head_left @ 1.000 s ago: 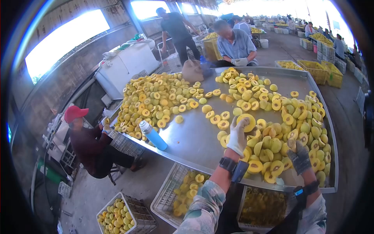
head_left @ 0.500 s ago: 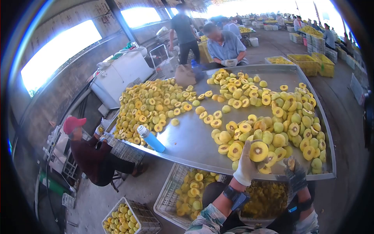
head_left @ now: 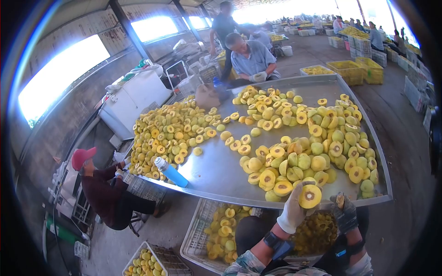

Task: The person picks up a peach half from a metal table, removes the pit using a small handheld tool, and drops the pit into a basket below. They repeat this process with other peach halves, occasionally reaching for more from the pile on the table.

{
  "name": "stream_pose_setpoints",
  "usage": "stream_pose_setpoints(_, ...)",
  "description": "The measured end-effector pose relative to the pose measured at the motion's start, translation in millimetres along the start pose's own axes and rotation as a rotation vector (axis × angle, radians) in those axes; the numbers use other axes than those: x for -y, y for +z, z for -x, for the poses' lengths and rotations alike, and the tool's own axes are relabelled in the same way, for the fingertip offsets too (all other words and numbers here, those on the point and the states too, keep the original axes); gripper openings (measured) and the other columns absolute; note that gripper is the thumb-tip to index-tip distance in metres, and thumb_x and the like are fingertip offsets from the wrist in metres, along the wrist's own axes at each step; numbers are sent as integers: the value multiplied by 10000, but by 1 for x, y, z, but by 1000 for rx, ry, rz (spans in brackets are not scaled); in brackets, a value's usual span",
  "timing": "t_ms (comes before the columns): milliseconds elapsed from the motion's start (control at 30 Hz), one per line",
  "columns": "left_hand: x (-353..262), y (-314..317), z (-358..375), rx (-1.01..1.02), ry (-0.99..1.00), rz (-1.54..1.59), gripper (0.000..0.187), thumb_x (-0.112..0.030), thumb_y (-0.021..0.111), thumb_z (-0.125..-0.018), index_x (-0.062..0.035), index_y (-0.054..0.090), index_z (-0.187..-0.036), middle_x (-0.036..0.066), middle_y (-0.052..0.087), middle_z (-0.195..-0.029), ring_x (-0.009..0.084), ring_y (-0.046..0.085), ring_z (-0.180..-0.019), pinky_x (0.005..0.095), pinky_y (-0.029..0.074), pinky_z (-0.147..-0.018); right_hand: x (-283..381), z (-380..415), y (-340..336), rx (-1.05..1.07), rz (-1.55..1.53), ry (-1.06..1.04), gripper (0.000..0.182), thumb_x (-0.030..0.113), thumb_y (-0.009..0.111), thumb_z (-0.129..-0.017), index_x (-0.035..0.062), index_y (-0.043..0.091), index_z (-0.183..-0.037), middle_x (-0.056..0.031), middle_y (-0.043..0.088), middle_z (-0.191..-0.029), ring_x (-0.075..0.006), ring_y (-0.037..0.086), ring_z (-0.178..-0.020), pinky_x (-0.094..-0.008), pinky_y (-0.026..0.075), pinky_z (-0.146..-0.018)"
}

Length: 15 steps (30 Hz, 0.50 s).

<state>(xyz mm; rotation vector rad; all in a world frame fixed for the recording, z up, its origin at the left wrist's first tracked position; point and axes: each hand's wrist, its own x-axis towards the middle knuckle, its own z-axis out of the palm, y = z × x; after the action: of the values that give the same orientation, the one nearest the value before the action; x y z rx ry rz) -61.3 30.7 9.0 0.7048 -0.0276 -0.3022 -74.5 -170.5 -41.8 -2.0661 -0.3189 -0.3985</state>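
My left hand (head_left: 292, 210), in a white glove, grips a halved yellow peach (head_left: 310, 197) with its cut face and brown centre turned toward me. Close by on the right is my right hand (head_left: 346, 217) in a dark, soiled glove. Its fingers are closed around something small and brownish at the fingertips that I cannot make out. Both hands are at the near edge of a metal table (head_left: 216, 177). Just beyond them lies a heap of peach halves (head_left: 317, 149), several showing pits. Below my hands, a container holds yellow-brown scraps (head_left: 316, 232).
A blue bottle (head_left: 171, 172) stands near the table's left edge, beside another peach pile (head_left: 170, 131). Crates of peaches (head_left: 202, 234) sit on the floor. One person (head_left: 253, 60) works across the table; another in a red cap (head_left: 103, 193) sits at left.
My left hand has drawn the peach half down and back toward me, off the heap and nearer the table's edge. My right hand has dropped slightly. The whole view has shifted a little.
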Motion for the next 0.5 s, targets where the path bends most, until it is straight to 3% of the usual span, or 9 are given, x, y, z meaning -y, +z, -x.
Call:
stream_pose_setpoints(100, 5, 4, 1, -31, -40, 32, 460, -444, 349, -959, -73, 449, -1212, 122, 582, -1037, 204, 590, -698, 226, 406, -463, 2, 0, -2, -17, -59, 4, 293, 19, 636, -780, -2, 581, -1068, -130, 659, -947, -226, 638, -859, -326, 500, -760)
stream_pose_setpoints(167, 10, 3, 1, -33, -70, 47, 468, -447, 350, -958, -70, 445, -1220, 123, 583, -1050, 212, 597, -704, 231, 411, -464, -1, -2, 1, -19, -131, 32, 319, 73, 661, -763, 7, 565, -1060, -147, 628, -918, -307, 614, -843, -355, 486, -758)
stream_pose_setpoints(300, 18, 1, 3, 10, -71, 19, 462, -441, 356, -957, -67, 450, -1211, 126, 585, -1051, 219, 602, -696, 234, 413, -457, -18, -5, 7, -28, -58, -31, 343, 65, 669, -746, 6, 566, -1067, -138, 629, -912, -304, 611, -858, -357, 480, -774)
stream_pose_setpoints(400, 24, 3, 6, -35, -78, 21, 461, -440, 348, -958, -61, 459, -1195, 124, 594, -1030, 218, 605, -687, 235, 414, -450, -26, -7, 16, -4, -137, 91, 316, 74, 657, -752, 10, 572, -1049, -148, 627, -907, -316, 606, -873, -371, 475, -773)
stream_pose_setpoints(500, 25, 2, 6, -58, -102, 33, 468, -436, 321, -961, -36, 469, -1155, 125, 598, -927, 210, 602, -670, 234, 417, -443, -26, -16, 20, -12, -70, 15, 265, 158, 651, -772, 42, 581, -1000, -172, 618, -883, -354, 598, -841, -407, 471, -722)
